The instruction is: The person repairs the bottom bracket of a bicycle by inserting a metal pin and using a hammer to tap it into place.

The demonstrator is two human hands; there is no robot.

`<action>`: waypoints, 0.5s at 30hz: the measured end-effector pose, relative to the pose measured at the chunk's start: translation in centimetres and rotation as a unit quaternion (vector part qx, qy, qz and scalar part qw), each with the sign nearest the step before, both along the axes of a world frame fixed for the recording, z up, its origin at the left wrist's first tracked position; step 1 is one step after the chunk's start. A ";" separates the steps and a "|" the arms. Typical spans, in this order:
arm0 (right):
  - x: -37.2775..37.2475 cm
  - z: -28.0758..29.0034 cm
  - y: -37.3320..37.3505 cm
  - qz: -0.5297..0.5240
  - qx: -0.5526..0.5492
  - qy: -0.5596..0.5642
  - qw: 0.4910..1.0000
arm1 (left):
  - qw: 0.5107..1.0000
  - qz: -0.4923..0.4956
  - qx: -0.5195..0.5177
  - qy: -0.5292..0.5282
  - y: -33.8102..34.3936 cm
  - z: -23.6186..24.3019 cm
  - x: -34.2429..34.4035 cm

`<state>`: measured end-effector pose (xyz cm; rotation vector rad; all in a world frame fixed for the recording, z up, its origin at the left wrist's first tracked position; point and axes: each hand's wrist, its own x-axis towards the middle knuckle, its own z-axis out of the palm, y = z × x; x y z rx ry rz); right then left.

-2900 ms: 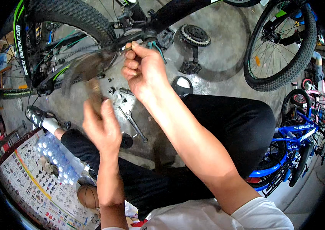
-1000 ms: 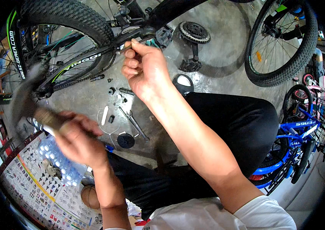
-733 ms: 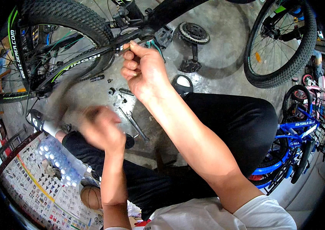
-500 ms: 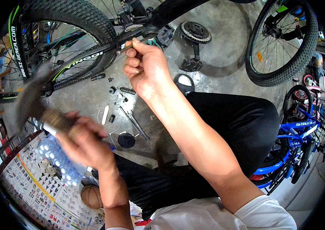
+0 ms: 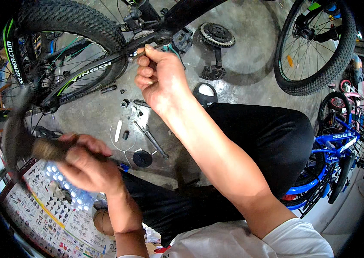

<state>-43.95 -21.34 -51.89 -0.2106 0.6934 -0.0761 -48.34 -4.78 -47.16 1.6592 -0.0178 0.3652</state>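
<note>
My left hand (image 5: 94, 165), at the lower left, is closed round the wooden handle of a hammer (image 5: 46, 149). Its dark head is smeared by motion, out to the left. Further up, my right hand (image 5: 162, 75) pinches a slim metal rod (image 5: 139, 54) between thumb and fingers, and most of the rod is hidden by them. The rod lies close to the crank area of a black bicycle frame (image 5: 158, 35); whether its tip touches the frame I cannot tell. A pedal (image 5: 183, 39) sticks out just beyond that hand.
On the concrete floor lie a wrench (image 5: 151, 139), a black disc (image 5: 142, 158), small metal parts and a crank with chainring (image 5: 217, 35). The bicycle's rear wheel (image 5: 72, 26) is at upper left, another wheel (image 5: 315, 47) at upper right. Blue bicycles (image 5: 334, 150) stand at right.
My left hand and the hammer have swung left and a little down, away from the rod. My right hand has shifted only slightly left, still pinching the rod.
</note>
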 end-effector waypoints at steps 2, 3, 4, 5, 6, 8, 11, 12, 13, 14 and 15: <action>0.0 -0.1 0.5 0.010 -0.016 0.018 1.000 | 0.999 0.020 -0.029 -0.041 0.4 0.9 0.4; 0.0 -0.1 0.6 0.011 -0.014 0.017 1.000 | 0.998 0.020 -0.027 -0.056 0.7 1.1 0.3; -0.1 -0.1 0.9 0.013 -0.024 0.021 0.999 | 0.999 0.024 -0.022 -0.034 0.6 1.3 0.0; -0.2 -0.2 1.1 0.015 -0.034 0.025 0.999 | 0.999 0.025 -0.021 -0.034 0.6 1.1 -0.4; -0.2 -0.3 1.3 0.016 -0.033 0.025 0.999 | 0.999 0.028 -0.026 -0.005 0.6 0.8 -0.8; -0.3 -0.5 1.2 0.026 -0.057 0.021 0.998 | 0.999 0.008 -0.039 0.029 0.9 -0.3 -1.5; -0.6 -1.1 1.3 0.038 -0.090 0.019 0.995 | 0.998 -0.023 -0.008 0.052 0.8 -1.4 -2.3; -0.7 -1.2 1.3 0.040 -0.091 0.020 0.995 | 0.998 -0.022 -0.003 0.058 0.8 -1.8 -2.6; -0.7 -1.1 1.2 0.039 -0.100 0.027 0.994 | 0.997 -0.037 0.003 0.063 0.9 -2.0 -2.9; -0.7 -1.0 1.2 0.039 -0.108 0.034 0.993 | 0.997 -0.042 0.005 0.071 1.0 -2.2 -3.1; -0.6 -0.9 1.2 0.040 -0.108 0.034 0.993 | 0.996 -0.047 0.008 0.078 1.0 -2.3 -3.3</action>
